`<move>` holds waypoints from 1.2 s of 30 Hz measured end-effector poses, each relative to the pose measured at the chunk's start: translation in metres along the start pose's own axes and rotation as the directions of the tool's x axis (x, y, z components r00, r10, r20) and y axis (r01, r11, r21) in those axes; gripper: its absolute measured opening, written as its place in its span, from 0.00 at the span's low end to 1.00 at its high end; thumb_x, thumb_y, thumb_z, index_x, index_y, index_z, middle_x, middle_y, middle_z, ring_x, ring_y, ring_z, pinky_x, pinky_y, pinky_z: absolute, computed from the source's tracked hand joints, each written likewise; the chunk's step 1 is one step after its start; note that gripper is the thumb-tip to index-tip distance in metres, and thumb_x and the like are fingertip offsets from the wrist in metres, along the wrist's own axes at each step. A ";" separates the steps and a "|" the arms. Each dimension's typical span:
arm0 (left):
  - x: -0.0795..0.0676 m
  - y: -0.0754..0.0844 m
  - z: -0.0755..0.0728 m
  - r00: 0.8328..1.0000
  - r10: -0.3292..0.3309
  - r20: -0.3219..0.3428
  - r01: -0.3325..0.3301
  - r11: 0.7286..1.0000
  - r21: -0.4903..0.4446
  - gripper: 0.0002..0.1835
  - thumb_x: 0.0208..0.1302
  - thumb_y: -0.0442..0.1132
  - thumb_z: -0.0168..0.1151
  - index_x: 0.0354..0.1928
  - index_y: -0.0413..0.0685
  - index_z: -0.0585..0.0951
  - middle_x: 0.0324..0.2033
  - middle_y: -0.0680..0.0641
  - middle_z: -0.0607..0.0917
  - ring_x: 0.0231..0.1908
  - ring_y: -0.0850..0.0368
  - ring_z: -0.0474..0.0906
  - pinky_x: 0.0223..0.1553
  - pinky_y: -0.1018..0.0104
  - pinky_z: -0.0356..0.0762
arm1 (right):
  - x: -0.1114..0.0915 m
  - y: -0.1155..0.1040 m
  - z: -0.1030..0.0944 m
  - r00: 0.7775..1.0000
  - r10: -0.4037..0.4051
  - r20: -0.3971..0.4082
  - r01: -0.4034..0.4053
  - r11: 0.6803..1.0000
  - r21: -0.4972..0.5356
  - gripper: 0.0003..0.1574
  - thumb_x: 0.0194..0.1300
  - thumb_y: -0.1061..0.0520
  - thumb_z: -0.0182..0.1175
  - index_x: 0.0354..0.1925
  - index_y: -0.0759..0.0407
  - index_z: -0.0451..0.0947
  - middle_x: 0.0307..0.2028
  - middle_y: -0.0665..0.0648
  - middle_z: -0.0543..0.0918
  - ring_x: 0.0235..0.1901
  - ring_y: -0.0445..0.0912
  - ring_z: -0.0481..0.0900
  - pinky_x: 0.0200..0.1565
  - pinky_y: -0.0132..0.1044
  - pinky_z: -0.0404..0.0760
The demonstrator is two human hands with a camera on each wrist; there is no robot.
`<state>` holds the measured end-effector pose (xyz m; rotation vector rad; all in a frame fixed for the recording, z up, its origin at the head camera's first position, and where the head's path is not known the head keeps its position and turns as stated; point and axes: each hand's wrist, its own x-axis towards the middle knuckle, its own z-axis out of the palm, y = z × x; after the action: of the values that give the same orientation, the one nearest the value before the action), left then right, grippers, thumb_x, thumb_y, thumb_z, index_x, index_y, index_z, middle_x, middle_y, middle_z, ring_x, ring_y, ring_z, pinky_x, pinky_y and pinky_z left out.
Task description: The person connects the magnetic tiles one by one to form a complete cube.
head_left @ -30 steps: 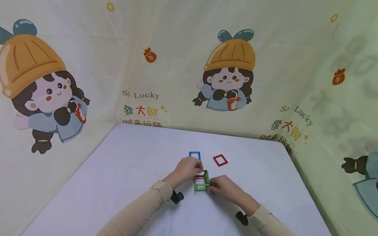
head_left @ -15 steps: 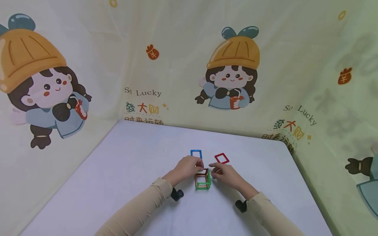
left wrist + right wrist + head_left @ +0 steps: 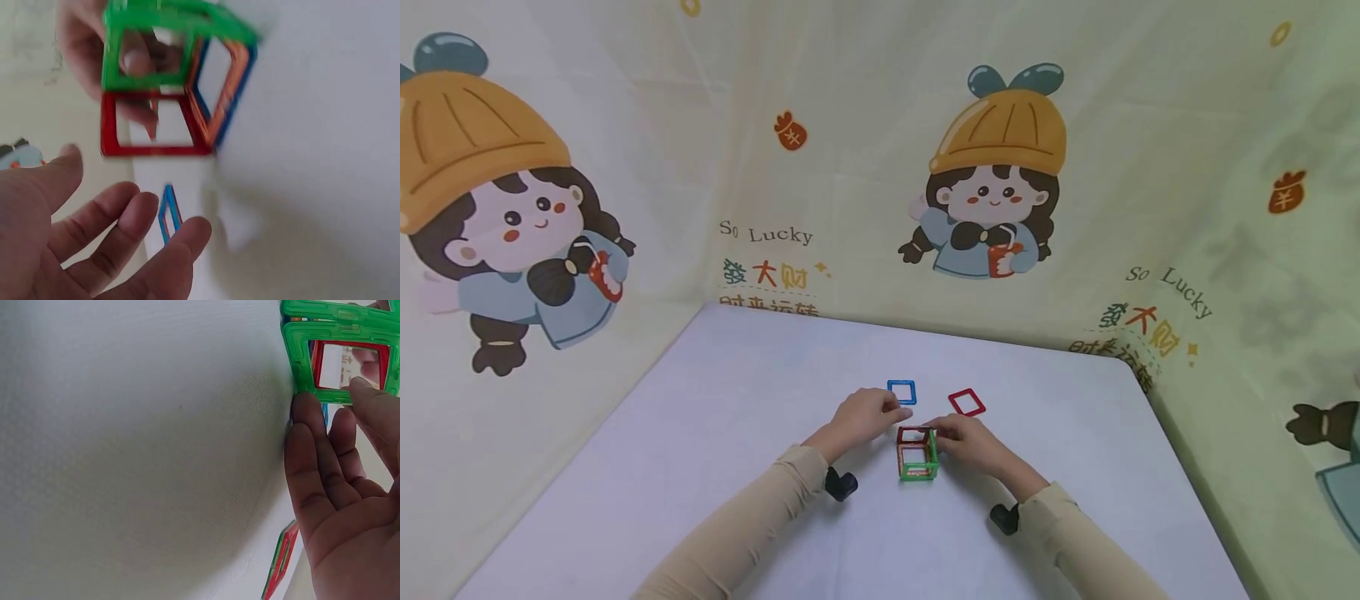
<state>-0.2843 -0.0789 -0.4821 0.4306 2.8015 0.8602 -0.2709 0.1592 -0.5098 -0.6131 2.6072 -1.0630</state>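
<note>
A small box of square magnetic tiles (image 3: 917,477) stands on the table, its frames joined at the edges. Green tiles (image 3: 147,81) form its near and right sides, a red tile (image 3: 156,151) its far side, and an orange tile (image 3: 234,78) with a blue one (image 3: 247,84) lies at the bottom. My right hand (image 3: 973,443) pinches the box's far right corner, thumb against the green frame. Left of the box, my left hand (image 3: 859,417) hovers with loosely bent fingers, holding nothing. Its fingertips are near a flat blue tile (image 3: 902,403).
A loose red tile (image 3: 967,402) lies behind the box, right of the blue one. White cloth covers the table (image 3: 760,383). Printed curtains (image 3: 850,167) enclose its back and sides. A small black camera sits at each wrist.
My left hand has let go of the far red tile and drawn back leftward. My right hand has moved from the box's near right side to its far right corner.
</note>
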 end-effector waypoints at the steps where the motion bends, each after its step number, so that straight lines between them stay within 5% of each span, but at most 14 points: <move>1: 0.002 -0.003 -0.001 1.000 -0.008 -0.012 0.008 1.000 0.006 0.16 0.72 0.57 0.63 0.38 0.54 0.86 0.28 0.57 0.82 0.30 0.60 0.75 0.31 0.66 0.73 | -0.001 0.000 0.000 1.000 0.005 -0.007 -0.005 1.000 -0.006 0.17 0.72 0.59 0.64 0.58 0.52 0.85 0.44 0.50 0.86 0.39 0.44 0.76 0.40 0.33 0.79; 8: 0.016 -0.019 -0.001 0.998 -0.021 -0.052 0.029 0.985 0.168 0.10 0.72 0.49 0.65 0.43 0.51 0.84 0.32 0.53 0.84 0.32 0.58 0.77 0.35 0.63 0.77 | -0.008 -0.001 0.000 0.996 0.069 -0.053 -0.071 0.997 -0.042 0.18 0.69 0.60 0.66 0.56 0.55 0.85 0.37 0.48 0.84 0.37 0.43 0.76 0.39 0.34 0.78; 13: 0.022 -0.022 0.008 0.998 0.050 0.024 -0.055 0.922 0.382 0.23 0.71 0.48 0.65 0.65 0.52 0.80 0.53 0.46 0.84 0.49 0.52 0.80 0.49 0.54 0.82 | -0.015 -0.001 0.001 0.990 0.106 -0.089 -0.111 0.993 -0.051 0.18 0.68 0.59 0.67 0.56 0.55 0.85 0.36 0.47 0.83 0.37 0.43 0.76 0.39 0.33 0.77; 16: 0.022 -0.022 0.012 0.996 0.065 0.053 -0.082 0.896 0.437 0.26 0.70 0.49 0.65 0.68 0.55 0.78 0.57 0.45 0.82 0.52 0.50 0.79 0.49 0.52 0.82 | -0.019 -0.002 0.000 0.988 0.110 -0.107 -0.117 0.991 -0.064 0.17 0.68 0.58 0.68 0.55 0.54 0.86 0.35 0.47 0.82 0.36 0.42 0.75 0.38 0.33 0.77; 22: 0.020 -0.021 0.012 0.997 0.066 0.032 -0.073 0.897 0.435 0.21 0.70 0.46 0.65 0.64 0.54 0.81 0.53 0.45 0.82 0.49 0.50 0.78 0.45 0.53 0.82 | -0.028 -0.005 -0.001 0.981 0.106 -0.164 -0.127 0.984 -0.123 0.14 0.65 0.58 0.71 0.49 0.55 0.88 0.32 0.46 0.81 0.34 0.41 0.73 0.36 0.33 0.75; 30: 0.017 -0.024 0.008 0.999 0.033 -0.023 -0.021 0.914 0.406 0.05 0.68 0.39 0.69 0.43 0.52 0.83 0.40 0.50 0.80 0.39 0.54 0.75 0.39 0.56 0.80 | -0.040 -0.001 -0.004 0.985 0.028 -0.172 -0.054 0.987 -0.150 0.08 0.63 0.59 0.72 0.42 0.55 0.89 0.30 0.47 0.78 0.30 0.40 0.72 0.32 0.31 0.74; 36: 0.018 -0.023 0.007 0.999 0.045 -0.009 -0.038 0.913 0.405 0.05 0.67 0.38 0.69 0.38 0.52 0.81 0.37 0.50 0.78 0.37 0.54 0.72 0.36 0.59 0.78 | -0.048 0.008 -0.008 0.987 -0.017 -0.157 0.000 0.994 -0.109 0.07 0.62 0.56 0.74 0.40 0.52 0.89 0.31 0.45 0.79 0.31 0.36 0.74 0.33 0.30 0.76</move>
<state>-0.3050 -0.0879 -0.5027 0.5428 2.9937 0.2788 -0.2343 0.1916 -0.5067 -0.5860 2.8173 -1.0160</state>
